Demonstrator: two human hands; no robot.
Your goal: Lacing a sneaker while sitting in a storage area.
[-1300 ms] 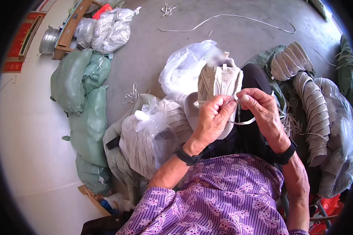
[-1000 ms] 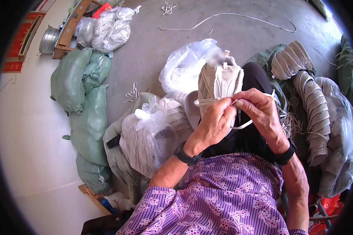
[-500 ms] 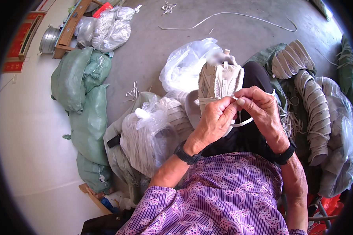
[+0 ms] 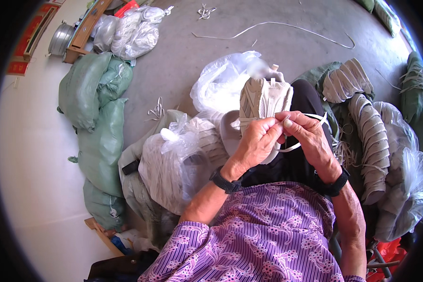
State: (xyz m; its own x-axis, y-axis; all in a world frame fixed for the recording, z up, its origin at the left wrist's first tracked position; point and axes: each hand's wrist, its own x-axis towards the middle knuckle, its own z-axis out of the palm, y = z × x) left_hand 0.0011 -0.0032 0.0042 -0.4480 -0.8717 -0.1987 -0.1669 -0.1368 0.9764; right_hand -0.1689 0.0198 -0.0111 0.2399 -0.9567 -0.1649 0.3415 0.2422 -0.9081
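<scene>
A beige shoe upper [image 4: 266,99] rests over my dark-trousered lap, its tongue and heel pointing away from me. My left hand [image 4: 257,140] is closed in front of its near part, thumb and forefinger pinched. Against those fingertips, my right hand [image 4: 309,137] is pinched too. Between them runs a flat, pale shoelace [image 4: 290,148]; it loops below the fingers, and a stretch of it shows beyond the right hand. The exact spot where each fingertip grips the lace is hidden by the fingers.
Left of my lap stand clear plastic bags [image 4: 167,164] of pale pieces. Right of it lie stacked beige uppers [image 4: 371,145] and a bundle of loose laces [image 4: 345,152]. Green sacks [image 4: 101,141] line the white wall. A long cord [image 4: 272,23] lies on the grey floor.
My right hand's fingertips have drawn closer in against the left's. More lace now shows beyond the right hand. The whole view has shifted slightly; the shoe upper stays in my lap.
</scene>
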